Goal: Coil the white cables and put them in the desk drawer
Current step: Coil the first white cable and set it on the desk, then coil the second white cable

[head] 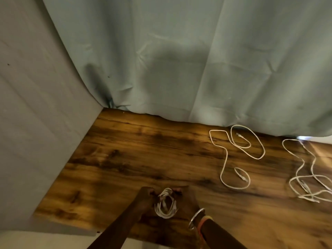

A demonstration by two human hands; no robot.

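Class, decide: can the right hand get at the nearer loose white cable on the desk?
Probably, once freed: right hand and left hand grip a coiled white cable; only bare brown wooden desk separates it from the loose white cable.

Coiled cable [166, 203], between the left hand [145, 196] and the right hand [186, 198]: it was white. Desk top [134, 159] beneath the hands: it was warm brown, wood-grained, with dark smoky streaks. Right of the right hand, the nearer loose cable [226, 155] and the farther loose cable [309, 176] were white. At the right wrist, the bangle [196, 219] was silver and the band [203, 223] orange. Beyond the hands, the curtain [179, 60] was pale grey-green. Left of the left hand, the wall [36, 123] was plain grey.
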